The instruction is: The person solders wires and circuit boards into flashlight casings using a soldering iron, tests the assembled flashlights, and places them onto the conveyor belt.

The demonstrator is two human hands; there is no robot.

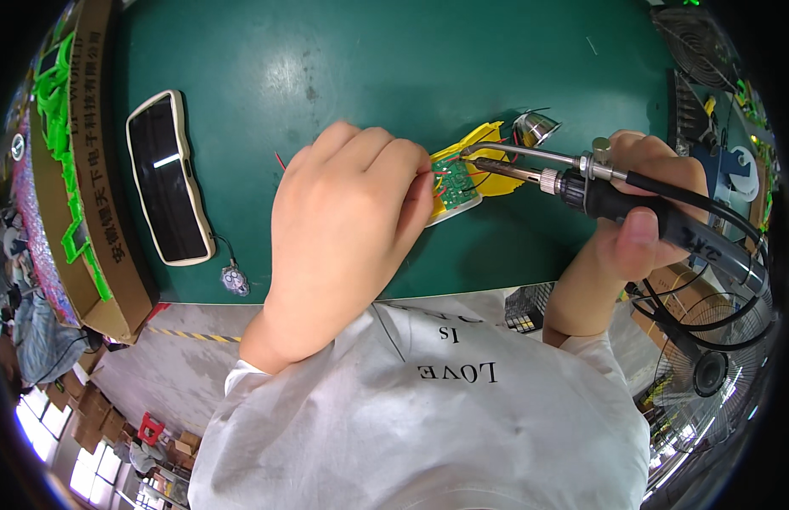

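Observation:
My right hand (654, 191) is wrapped round a black soldering iron (620, 200), which has a metal solder-feed tube (530, 155) clamped alongside. Its tip meets a small green circuit board (458, 183) with thin red and black wires. The board lies in an opened yellow and white toy-like casing (488, 178), with a shiny silver cone-shaped part (537, 127) beside it. My left hand (348, 204) is closed at the board's left side, its fingertips pinched on a thin red wire (441, 173). The back of this hand hides most of the grip. Another red wire end (280, 160) pokes out beyond its left edge.
On the green table (241, 51) at left lies a phone in a pale case (169, 178), with a small charm (234, 279) on a cord. A cardboard box (97, 170) holding green frames borders the left. Black cables (726, 331) and a fan (709, 374) are at right.

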